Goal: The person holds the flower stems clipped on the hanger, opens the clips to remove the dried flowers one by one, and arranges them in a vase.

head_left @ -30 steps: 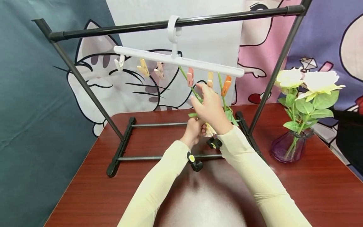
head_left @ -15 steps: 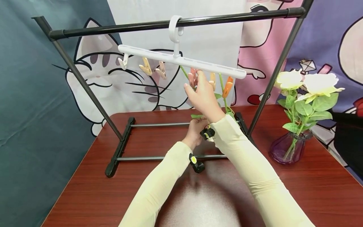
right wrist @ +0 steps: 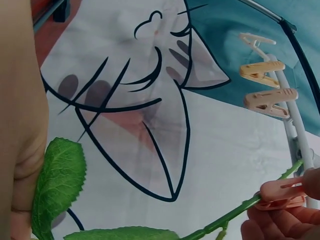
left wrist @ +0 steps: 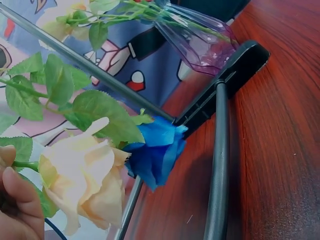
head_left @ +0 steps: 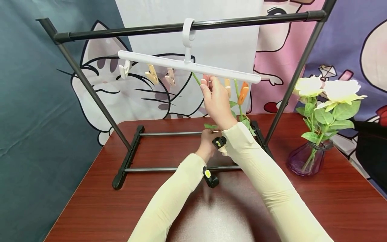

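My right hand (head_left: 219,105) is raised to the white hanger (head_left: 211,69) and pinches a pink clothespin (right wrist: 280,192) between thumb and fingers. A green stem (right wrist: 220,220) runs up to that clothespin; whether its jaws bite on the stem cannot be told. Lower down, my left hand (left wrist: 20,205) grips the same flower just by its bloom, a cream rose (left wrist: 82,182) that hangs head down. Beside it a blue rose (left wrist: 157,152) hangs, and an orange clothespin (head_left: 243,93) is at another stem on the hanger's right end.
A black rack (head_left: 254,21) carries the hanger. More clothespins hang on it, one white (head_left: 124,69), one yellow (head_left: 152,74), one beige (head_left: 170,77). At the right, a purple glass vase (head_left: 306,159) holds white roses (head_left: 341,90) on the red-brown table (head_left: 90,208).
My right hand has risen from near the stem to the pink clothespin and now pinches it. The left hand stays low at the bloom, and the hanger has swayed a little.
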Demonstrator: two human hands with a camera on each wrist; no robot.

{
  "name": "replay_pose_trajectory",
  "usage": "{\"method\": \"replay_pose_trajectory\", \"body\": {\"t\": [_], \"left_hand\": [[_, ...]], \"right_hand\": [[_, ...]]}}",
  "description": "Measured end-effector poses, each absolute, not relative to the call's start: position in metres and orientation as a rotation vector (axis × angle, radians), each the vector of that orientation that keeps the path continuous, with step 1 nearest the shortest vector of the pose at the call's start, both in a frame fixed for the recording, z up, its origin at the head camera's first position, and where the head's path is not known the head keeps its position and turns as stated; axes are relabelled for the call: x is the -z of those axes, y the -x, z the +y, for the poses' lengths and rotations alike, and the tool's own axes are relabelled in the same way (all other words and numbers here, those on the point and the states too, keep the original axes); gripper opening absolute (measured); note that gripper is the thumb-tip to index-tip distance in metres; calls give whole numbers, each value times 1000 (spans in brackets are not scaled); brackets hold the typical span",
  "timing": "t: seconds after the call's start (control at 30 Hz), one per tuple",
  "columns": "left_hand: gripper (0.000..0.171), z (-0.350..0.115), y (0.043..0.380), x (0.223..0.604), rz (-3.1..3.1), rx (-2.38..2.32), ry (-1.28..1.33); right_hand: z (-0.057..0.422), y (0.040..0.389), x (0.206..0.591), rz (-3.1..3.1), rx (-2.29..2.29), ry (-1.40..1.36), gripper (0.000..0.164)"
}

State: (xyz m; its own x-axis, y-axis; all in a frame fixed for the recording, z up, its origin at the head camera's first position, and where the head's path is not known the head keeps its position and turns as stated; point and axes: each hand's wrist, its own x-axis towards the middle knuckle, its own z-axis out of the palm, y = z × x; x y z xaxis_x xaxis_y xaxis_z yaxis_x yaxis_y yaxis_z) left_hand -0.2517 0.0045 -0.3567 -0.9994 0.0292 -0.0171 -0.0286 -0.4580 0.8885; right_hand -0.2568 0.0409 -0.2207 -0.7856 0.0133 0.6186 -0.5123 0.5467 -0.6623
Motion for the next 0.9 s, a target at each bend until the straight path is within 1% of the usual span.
{"method": "replay_pose_trajectory", "body": {"t": [0.33,0.57,0.67,0.7,0.83,0.9], "left_hand": [[20,4,250,357,1821,-2554,21],[23,6,250,362,1728,-2614,62],[18,6,248,365,1789,-2574,87],[21,5,247,366,1838,-2542,94],[46,2,244,370,2037,-2427,90],[50,0,243,372,2055,-2432,84]], "right_hand": [[41,261,223,-2123,-1226,-410,26],[42,260,221,-2140,-1240,-386,25],[43,259,221,-2146,-1236,-376,25],[44,259,221,-2148,-1232,-374,25],[45,259,219,-2141,-1231,-375,24],[46,259,217,-2135,-1228,-378,24]]}}
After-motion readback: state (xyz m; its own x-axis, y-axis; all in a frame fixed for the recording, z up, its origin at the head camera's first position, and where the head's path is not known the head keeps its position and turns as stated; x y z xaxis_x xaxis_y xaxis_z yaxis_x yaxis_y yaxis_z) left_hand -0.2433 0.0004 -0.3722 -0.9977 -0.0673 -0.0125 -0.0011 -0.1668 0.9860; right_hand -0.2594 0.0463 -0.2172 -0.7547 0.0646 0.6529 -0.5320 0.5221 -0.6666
